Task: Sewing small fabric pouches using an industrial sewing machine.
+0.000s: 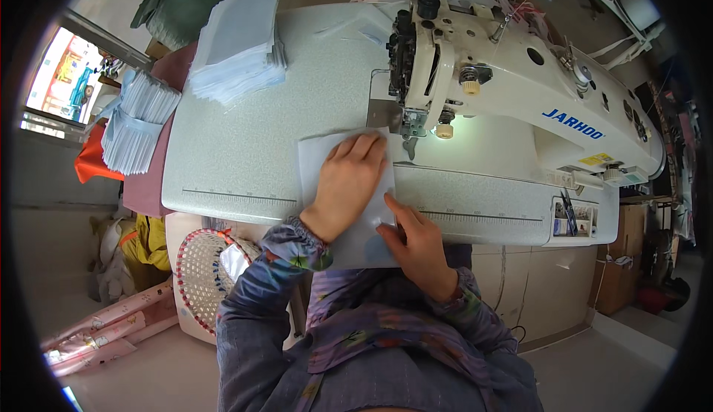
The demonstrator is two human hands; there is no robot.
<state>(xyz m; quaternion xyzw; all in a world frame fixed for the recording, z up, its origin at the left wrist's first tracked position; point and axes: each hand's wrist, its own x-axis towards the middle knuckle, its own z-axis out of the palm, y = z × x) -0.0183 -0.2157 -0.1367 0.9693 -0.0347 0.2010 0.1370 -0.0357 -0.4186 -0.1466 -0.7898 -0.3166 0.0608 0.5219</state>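
Note:
A pale white cloth piece (312,167) lies on the sewing machine table, its far end close to the needle area. My left hand (349,174) rests palm down across the cloth, fingers flat and slightly bent near the presser foot (409,147). Farther down, my right hand (417,241) grips the cloth's right edge with thumb and forefinger; its other fingers are partly hidden. The near end of the cloth hangs over the table's front edge towards my lap. Above and right of my hands stands the cream sewing machine (475,78), its lamp lit.
A stack of white cloth pieces (238,41) sits at the table's far left. A tied bundle (137,126) lies beyond the left edge. Scissors (569,211) lie in a small tray (587,220) at front right. Below the table stands a woven basket (197,278).

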